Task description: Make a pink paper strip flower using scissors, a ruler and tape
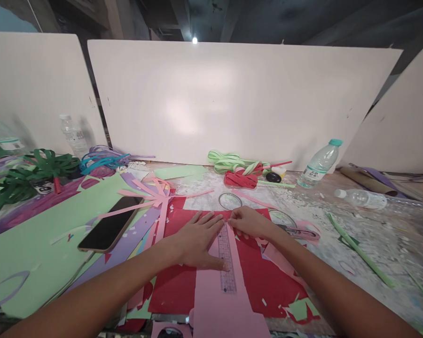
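Observation:
A clear ruler point(227, 263) lies lengthwise on a sheet of pink paper point(211, 295), which rests over red paper point(176, 291). My left hand point(199, 239) is spread flat, its thumb and fingertips pressing on the ruler and the pink paper beside it. At the ruler's far end, my right hand point(248, 221) is closed in a pinch at the pink paper's edge. Whatever may be between its fingers is hidden. Just right of that wrist lie dark-handled scissors point(296, 231), partly covered by the forearm.
A phone point(111, 225) lies on green paper point(49, 253) to the left, with a pink paper-strip star point(158, 197) beside it. Behind are a tape roll point(230, 201), a red ribbon bundle point(240, 179) and a bottle point(320, 164). A white panel point(239, 103) borders the table.

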{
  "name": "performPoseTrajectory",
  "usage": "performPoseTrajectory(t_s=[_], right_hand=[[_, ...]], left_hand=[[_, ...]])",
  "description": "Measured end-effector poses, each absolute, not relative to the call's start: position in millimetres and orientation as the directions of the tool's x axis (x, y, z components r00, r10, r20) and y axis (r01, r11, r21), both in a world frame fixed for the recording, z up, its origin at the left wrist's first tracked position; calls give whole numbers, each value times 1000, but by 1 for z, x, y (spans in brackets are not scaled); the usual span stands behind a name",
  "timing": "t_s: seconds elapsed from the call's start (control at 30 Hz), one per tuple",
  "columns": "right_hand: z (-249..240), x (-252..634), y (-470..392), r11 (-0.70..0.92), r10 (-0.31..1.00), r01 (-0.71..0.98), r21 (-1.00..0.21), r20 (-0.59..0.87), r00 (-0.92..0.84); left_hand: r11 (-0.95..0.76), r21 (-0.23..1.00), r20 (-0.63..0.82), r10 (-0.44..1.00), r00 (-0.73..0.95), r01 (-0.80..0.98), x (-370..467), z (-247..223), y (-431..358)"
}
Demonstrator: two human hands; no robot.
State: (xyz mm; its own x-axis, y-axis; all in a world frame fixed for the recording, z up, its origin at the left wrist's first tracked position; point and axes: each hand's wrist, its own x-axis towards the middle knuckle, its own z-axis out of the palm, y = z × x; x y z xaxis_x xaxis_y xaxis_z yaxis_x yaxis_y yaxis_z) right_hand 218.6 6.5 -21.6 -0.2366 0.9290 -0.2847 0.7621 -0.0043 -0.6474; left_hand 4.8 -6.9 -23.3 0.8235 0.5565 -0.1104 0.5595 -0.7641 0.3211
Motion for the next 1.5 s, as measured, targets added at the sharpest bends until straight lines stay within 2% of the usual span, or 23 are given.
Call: performPoseTrajectory(t_s=[1.07, 1.33, 1.5], right_hand=[[-13, 216, 3, -50, 918, 756, -653, -328, -224], [-15, 216, 4, -32, 922, 772, -634, -318, -223], [-17, 212, 2, 25, 941, 791, -611, -253, -225]], left_hand=[[-762, 334, -129, 546, 828, 555, 4, -21, -9], [-760, 341, -127, 546, 828, 554, 5, -20, -10], [-760, 345, -124, 545, 829, 551, 5, -20, -10]])
